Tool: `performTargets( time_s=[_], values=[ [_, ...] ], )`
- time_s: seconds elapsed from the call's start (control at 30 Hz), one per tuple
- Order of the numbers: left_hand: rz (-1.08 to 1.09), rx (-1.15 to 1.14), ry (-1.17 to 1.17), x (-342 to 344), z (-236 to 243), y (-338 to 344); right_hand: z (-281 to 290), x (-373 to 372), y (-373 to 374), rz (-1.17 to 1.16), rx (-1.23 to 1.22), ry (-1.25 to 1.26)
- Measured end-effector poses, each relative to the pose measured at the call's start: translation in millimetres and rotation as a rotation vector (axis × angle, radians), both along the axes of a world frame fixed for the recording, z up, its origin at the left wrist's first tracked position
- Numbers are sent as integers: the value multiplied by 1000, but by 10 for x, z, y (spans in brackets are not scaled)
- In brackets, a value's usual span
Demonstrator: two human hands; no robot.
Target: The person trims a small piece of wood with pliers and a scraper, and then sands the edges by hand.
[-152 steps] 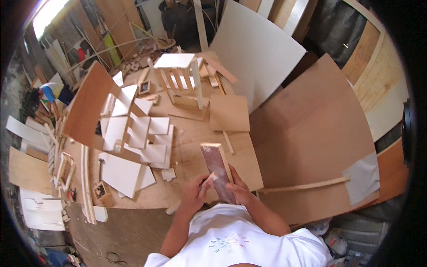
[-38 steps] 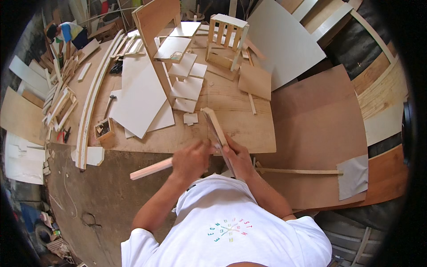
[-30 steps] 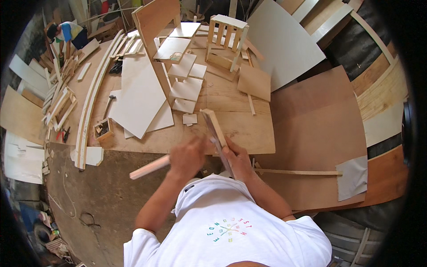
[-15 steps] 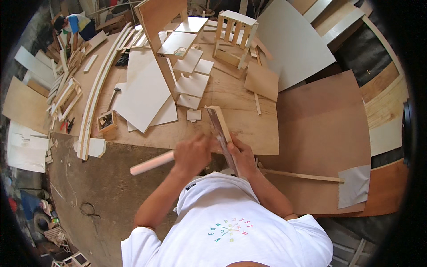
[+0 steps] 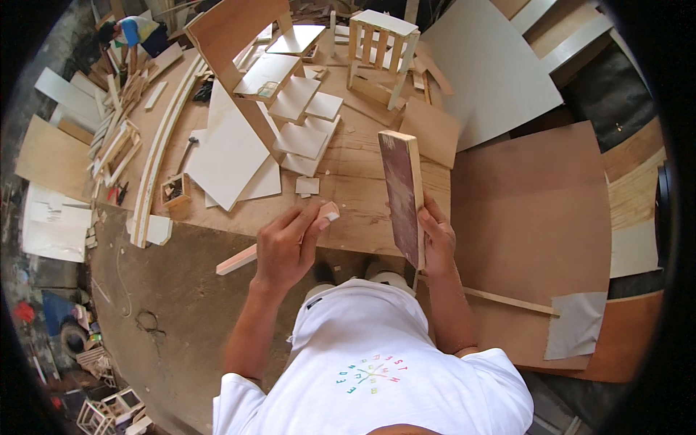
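My left hand (image 5: 285, 245) is closed around a slim pale pinkish wooden strip (image 5: 238, 259). One end of the strip sticks out past my thumb, and its longer part slants down to the left. In my right hand (image 5: 438, 236) a flat sanding block (image 5: 403, 197) stands nearly upright. It has a pale wooden edge and a worn, dark reddish-brown face that looks like sandpaper, turned to the left. My thumb lies along its edge, while the other fingers are partly hidden behind it. Strip and block are apart.
Ahead is a plywood worktop (image 5: 362, 230) with a shelf unit of white boards (image 5: 293, 99), a small slatted wooden frame (image 5: 378, 54), a hammer (image 5: 186, 154) and a small box (image 5: 176, 190). Large brown panels (image 5: 529, 217) stand at right. Another person (image 5: 134, 38) bends over at far left.
My hands have moved apart. The sanding block has shifted right and turned its dark face more into view, and my left hand with the strip has moved slightly left.
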State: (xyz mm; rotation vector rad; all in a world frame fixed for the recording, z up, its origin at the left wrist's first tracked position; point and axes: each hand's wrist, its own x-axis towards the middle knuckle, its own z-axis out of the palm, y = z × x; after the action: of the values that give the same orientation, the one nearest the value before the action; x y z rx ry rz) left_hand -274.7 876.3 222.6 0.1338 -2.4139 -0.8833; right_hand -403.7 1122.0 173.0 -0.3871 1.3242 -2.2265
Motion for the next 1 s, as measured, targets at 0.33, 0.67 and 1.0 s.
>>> performTargets(
  time_s=[0.33, 0.67, 1.0],
  values=[
    [-29, 95, -21, -212, 54, 659, -247, -128, 202, 243, -12, 53],
    [93, 36, -75, -190, -416, 1211, -48, -328, 217, 300, 283, 880],
    [330, 119, -250, -50, -664, 1331, -173, -243, 391, 387, 294, 934]
  ],
)
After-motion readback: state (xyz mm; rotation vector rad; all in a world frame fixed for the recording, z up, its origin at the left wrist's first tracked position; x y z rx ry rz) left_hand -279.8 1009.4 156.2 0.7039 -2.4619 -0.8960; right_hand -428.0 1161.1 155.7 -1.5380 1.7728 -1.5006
